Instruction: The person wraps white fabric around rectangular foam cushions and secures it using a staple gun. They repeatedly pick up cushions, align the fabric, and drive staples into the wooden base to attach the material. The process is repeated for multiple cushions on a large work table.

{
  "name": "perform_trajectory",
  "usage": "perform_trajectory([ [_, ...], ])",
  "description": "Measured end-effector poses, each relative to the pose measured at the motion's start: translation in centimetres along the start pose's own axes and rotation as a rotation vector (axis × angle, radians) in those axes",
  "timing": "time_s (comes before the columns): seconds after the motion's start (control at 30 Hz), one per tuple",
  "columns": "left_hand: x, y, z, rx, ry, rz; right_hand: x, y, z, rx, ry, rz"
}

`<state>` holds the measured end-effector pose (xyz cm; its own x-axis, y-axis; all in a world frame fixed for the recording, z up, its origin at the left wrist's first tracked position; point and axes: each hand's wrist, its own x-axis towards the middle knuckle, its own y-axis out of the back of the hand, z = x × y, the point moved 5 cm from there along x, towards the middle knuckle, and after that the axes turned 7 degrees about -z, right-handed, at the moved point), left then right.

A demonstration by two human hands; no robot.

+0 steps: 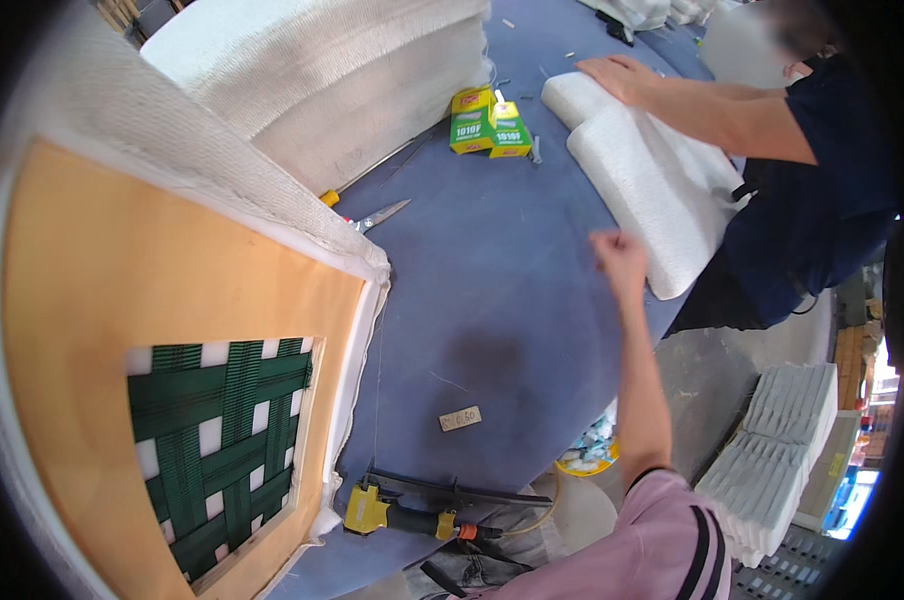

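Observation:
My right hand [622,260] is stretched out over the blue-grey table, beside a white fabric-covered cushion [652,190]. Its fingers look curled together and slightly blurred; anything in them is too small to make out. My left hand is out of sight. At left stands a white-upholstered wooden panel [172,260], its square opening crossed by woven green webbing straps [222,440]. A thin thread hangs near the panel's right edge. A yellow-and-black pneumatic staple gun [402,515] lies at the table's near edge. Scissors [382,215] lie partly behind the panel's corner.
Green-and-yellow boxes [489,125] sit near a large white upholstered piece [352,80]. A co-worker's hands [622,78] rest on the cushion's far end. A small marked tag [460,418] lies mid-table. Below the right edge are a yellow-rimmed bucket [592,455] and stacked white pieces [772,440].

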<state>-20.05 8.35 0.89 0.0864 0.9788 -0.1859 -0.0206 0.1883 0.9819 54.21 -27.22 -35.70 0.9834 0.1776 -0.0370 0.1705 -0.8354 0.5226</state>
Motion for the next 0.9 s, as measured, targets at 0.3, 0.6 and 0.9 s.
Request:
perform_trajectory([
  [0.3,-0.7,-0.5,8.2,-0.092,-0.256,-0.073,-14.0,-5.4,-4.5,-0.519,0.264,-0.065],
  [0.6,0.3,-1.5,10.0,-0.370,-0.583,-0.016,-17.7,-8.1,-7.4,-0.360,0.057,-0.433],
  [0.9,1.1,-2.4,10.0,-0.536,-0.650,-0.066,-33.3,-16.0,-8.6,-0.372,0.151,-1.010],
])
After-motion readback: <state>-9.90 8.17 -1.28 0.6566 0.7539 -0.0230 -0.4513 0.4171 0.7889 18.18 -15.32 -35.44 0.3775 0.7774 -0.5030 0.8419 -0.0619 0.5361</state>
